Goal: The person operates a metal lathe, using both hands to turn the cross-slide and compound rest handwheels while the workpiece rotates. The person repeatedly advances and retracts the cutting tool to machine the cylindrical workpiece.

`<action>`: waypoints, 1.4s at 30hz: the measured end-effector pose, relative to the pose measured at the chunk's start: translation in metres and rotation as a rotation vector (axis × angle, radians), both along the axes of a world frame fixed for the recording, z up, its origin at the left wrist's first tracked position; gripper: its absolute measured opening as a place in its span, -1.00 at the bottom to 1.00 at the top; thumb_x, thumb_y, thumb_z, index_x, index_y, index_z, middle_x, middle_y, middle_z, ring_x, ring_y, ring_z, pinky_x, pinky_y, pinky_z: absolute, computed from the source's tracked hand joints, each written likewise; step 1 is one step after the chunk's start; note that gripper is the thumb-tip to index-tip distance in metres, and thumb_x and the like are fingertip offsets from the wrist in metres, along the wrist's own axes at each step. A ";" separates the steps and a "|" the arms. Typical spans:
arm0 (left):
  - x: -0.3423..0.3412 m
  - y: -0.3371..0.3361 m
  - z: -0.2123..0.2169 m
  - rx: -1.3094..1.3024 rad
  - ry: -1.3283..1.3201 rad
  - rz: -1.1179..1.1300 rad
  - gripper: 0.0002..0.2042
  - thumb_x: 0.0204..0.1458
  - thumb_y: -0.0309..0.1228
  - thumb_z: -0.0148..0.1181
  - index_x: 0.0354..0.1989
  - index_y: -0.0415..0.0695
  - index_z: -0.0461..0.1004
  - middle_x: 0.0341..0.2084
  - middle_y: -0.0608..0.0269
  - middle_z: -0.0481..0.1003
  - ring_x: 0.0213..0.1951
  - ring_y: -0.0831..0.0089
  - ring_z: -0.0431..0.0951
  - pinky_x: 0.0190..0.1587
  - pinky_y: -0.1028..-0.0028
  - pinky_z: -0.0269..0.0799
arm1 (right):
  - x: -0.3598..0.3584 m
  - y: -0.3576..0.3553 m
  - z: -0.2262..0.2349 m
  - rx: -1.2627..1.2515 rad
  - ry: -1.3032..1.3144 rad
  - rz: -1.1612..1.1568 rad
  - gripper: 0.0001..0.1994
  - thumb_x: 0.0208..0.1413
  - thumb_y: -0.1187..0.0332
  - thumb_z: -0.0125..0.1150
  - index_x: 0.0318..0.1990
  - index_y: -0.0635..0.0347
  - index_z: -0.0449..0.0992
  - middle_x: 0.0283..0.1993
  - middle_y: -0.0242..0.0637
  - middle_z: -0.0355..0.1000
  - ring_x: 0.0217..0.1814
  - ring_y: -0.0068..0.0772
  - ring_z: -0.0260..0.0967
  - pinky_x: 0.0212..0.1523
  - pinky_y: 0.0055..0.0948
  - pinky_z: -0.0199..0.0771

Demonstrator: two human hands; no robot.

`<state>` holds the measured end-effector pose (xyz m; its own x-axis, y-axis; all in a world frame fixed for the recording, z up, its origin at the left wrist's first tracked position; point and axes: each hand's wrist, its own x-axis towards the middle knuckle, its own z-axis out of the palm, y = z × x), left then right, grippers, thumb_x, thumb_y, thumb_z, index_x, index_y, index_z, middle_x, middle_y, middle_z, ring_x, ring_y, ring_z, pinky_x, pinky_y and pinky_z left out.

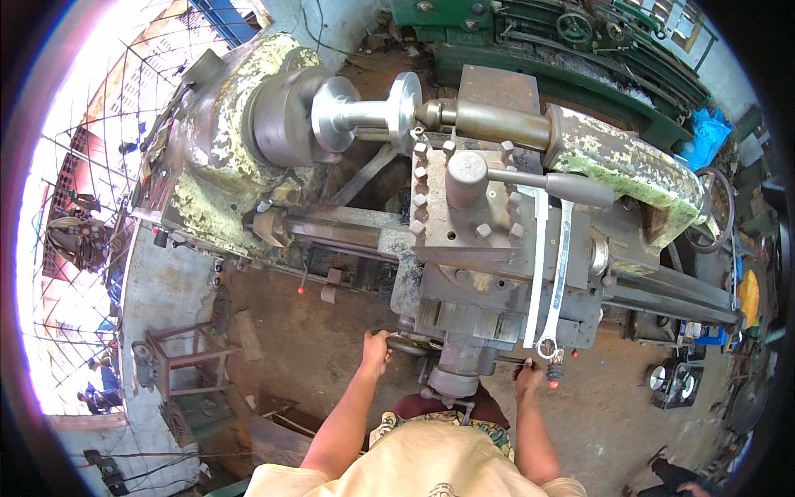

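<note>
My left hand point(377, 352) is closed on the rim of a carriage handwheel point(407, 345) at the front of a metal lathe. To the right, my right hand point(527, 378) is closed round the end of a thin crank handle point(507, 360) by the cross slide. Ahead, a shiny metal spool-shaped workpiece point(368, 113) sits between the chuck point(286, 118), whose surface looks smeared by motion, and the tailstock quill point(501, 123). The square tool post point(468, 217), with several bolts and a clamp lever point(571, 187), stands beside the workpiece; its cutting tip is hard to make out.
A combination spanner point(556, 286) and a vernier caliper point(536, 273) lie on the carriage. The tailstock point(625, 161) extends right to its handwheel point(714, 211). A green lathe point(571, 58) stands behind. A metal-framed stand point(190, 362) is at left, a black crate point(681, 385) at right.
</note>
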<state>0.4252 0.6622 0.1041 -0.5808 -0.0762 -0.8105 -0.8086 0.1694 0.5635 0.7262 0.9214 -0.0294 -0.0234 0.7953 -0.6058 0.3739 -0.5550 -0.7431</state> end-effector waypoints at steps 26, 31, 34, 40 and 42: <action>0.026 0.015 -0.023 -0.146 0.217 -0.171 0.03 0.12 -0.31 0.17 0.44 -0.34 -0.60 -0.57 0.17 0.41 -0.70 0.45 0.34 -0.69 0.44 0.26 | 0.031 0.070 0.159 0.397 0.139 -0.202 -0.90 0.25 0.43 0.21 -0.24 0.29 0.53 -0.47 -0.48 0.40 -0.51 -0.69 0.23 -0.53 -0.56 0.21; 0.026 0.004 -0.081 -0.224 0.317 -0.194 -0.01 0.05 -0.33 0.18 0.42 -0.53 -0.44 -0.18 -0.22 0.40 -0.43 0.27 0.50 -0.36 0.40 0.43 | -0.025 0.064 0.210 0.674 0.074 0.098 -0.86 0.23 0.43 0.24 -0.17 0.34 0.55 -0.45 -0.47 0.42 -0.47 -0.66 0.27 -0.43 -0.59 0.28; 0.022 0.002 -0.091 -0.252 0.408 -0.207 0.02 0.07 -0.33 0.17 0.42 -0.44 -0.54 -0.41 -0.01 0.39 -0.58 0.36 0.40 -0.54 0.41 0.33 | -0.045 0.055 0.218 0.728 -0.136 0.304 -0.83 0.16 0.39 0.31 -0.23 0.34 0.59 -0.51 -0.34 0.45 -0.45 -0.56 0.33 -0.35 -0.43 0.39; 0.022 0.003 -0.053 0.008 0.234 -0.138 -0.36 0.05 -0.39 0.26 0.15 -0.23 -0.08 -0.61 0.29 0.31 -0.71 0.48 0.32 -0.70 0.41 0.27 | -0.048 0.045 0.226 0.825 -0.181 0.297 -0.85 0.15 0.44 0.27 -0.21 0.37 0.59 -0.41 -0.16 0.59 -0.37 -0.51 0.48 -0.29 -0.41 0.48; 0.019 0.003 -0.039 -0.004 0.234 -0.135 -0.51 0.05 -0.36 0.28 -0.09 -0.10 0.01 -0.44 0.14 0.35 -0.60 0.44 0.39 -0.67 0.41 0.31 | -0.050 0.046 0.228 0.773 -0.292 0.341 -0.82 0.12 0.40 0.29 -0.21 0.35 0.61 -0.35 -0.03 0.61 -0.34 -0.42 0.55 -0.26 -0.35 0.52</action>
<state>0.4440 0.6656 0.0646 -0.7577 0.0118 -0.6524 -0.6258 0.2700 0.7317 0.6765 0.9673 0.1990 -0.2621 0.9619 0.0777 0.6601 0.2374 -0.7127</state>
